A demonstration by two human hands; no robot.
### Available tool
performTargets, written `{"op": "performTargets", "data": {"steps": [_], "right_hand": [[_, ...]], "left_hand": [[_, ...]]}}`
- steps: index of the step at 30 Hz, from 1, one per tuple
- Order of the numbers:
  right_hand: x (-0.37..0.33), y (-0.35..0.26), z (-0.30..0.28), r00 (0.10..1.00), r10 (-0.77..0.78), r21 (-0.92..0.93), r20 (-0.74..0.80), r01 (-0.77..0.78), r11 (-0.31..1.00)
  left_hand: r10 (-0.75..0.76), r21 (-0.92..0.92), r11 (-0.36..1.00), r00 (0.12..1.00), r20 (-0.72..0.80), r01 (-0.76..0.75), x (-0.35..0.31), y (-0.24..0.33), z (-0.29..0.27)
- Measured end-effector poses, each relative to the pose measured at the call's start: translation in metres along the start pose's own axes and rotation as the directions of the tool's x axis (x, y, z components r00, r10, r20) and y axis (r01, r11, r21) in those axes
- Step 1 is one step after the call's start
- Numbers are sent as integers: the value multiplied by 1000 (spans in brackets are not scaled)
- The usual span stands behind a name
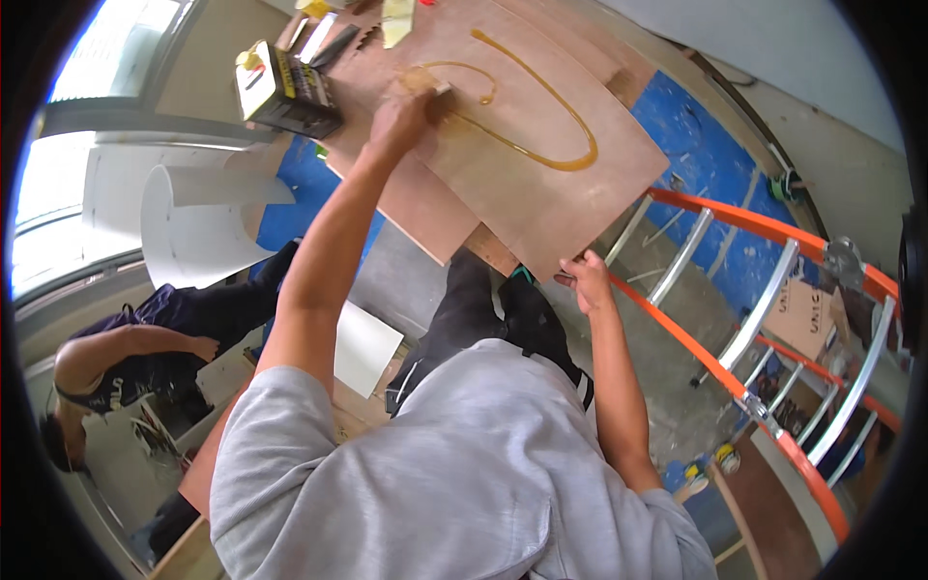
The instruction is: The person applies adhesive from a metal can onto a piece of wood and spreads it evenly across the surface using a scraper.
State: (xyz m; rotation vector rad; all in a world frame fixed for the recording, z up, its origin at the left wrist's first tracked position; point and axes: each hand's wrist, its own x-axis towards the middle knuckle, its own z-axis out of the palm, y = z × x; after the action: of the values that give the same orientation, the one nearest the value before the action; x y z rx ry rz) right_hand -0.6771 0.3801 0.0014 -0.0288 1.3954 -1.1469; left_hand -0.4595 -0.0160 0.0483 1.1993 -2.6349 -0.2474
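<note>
plywood sheet (541, 193): left hand (401, 116) spreading glue (541, 145), right hand (587, 280) at edge.

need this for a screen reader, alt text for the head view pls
Seen from above, a person's left hand spreads a looping line of amber glue on a plywood sheet, while the right hand steadies its near edge. An orange ladder lies right; another person crouches left.

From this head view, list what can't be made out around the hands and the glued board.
- The tool in the left hand: the fingers cover most of it, so its kind is unclear.
- The plywood board: its near corner is partly covered by the right hand, so the grip is unclear.
- The glue can: its label is too small.
- The ladder: its far end is cut off by the dark fisheye rim.
</note>
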Motion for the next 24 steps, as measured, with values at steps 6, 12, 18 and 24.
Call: {"op": "performTargets", "data": {"steps": [6,12,18,24], "right_hand": [[-2,14,-1,999,-8,115,-35,12,993],[-14,22,1,996,-81,342,23,68,937],[-4,47,-15,978,-171,568,122,72,820],[-13,40,3,987,-140,628,81,59,776]], "left_hand": [[459,-192,881,880,122,-433,-113,186,12],[63,70,993,931,359,-95,-18,121,-25],[424,75,893,884,200,-445,-102,220,50],[292,-183,954,886,362,-239,-45,221,-1]]}}
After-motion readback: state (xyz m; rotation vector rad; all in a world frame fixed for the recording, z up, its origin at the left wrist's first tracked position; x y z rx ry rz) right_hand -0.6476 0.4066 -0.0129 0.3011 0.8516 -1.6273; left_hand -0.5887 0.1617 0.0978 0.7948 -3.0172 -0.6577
